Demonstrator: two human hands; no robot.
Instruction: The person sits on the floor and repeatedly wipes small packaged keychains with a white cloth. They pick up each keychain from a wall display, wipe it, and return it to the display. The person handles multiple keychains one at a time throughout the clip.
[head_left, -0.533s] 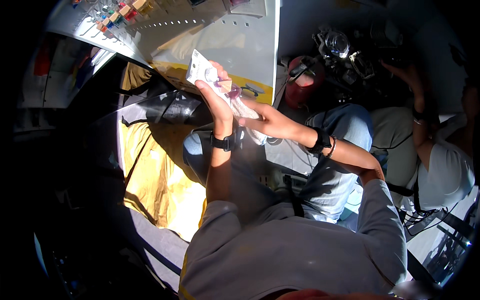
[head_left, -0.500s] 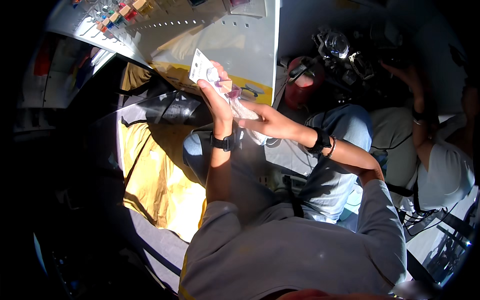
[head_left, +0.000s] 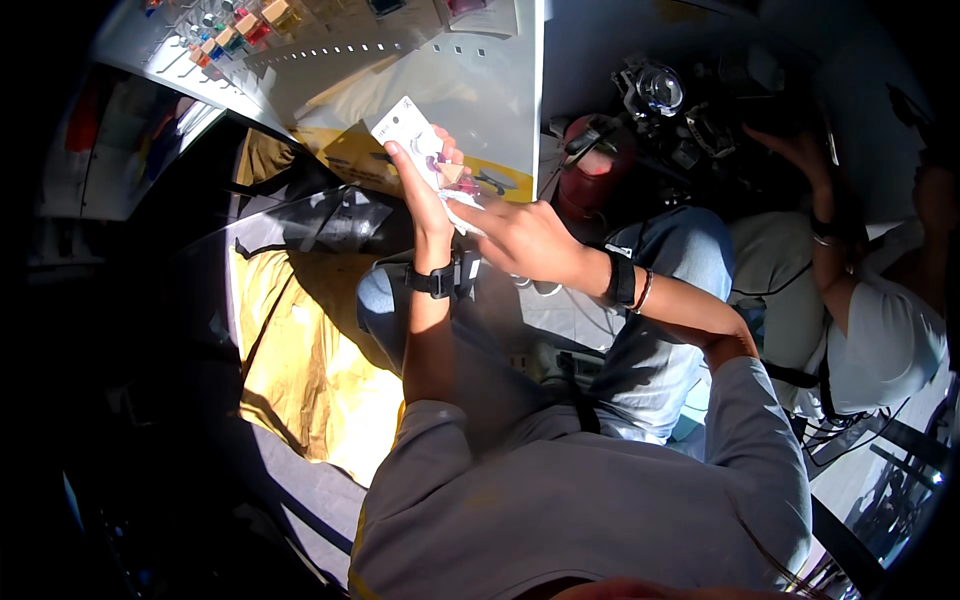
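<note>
Hard light falls from above onto the white table ahead of me — its top glares nearly blank, and my raised left hand casts sharp shadow. Left of that table everything sinks into black. Its straight edge bows with the fisheye — the rim goes dark, detail there smeared and murky.

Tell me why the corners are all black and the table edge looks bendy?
Head view: the fisheye lens leaves a dark rim and bends the white table edge. Hard sunlight glares on the white card in the left hand, and on the right hand. Deep shadow hides the floor at left. The hands look fairly sharp.
</note>
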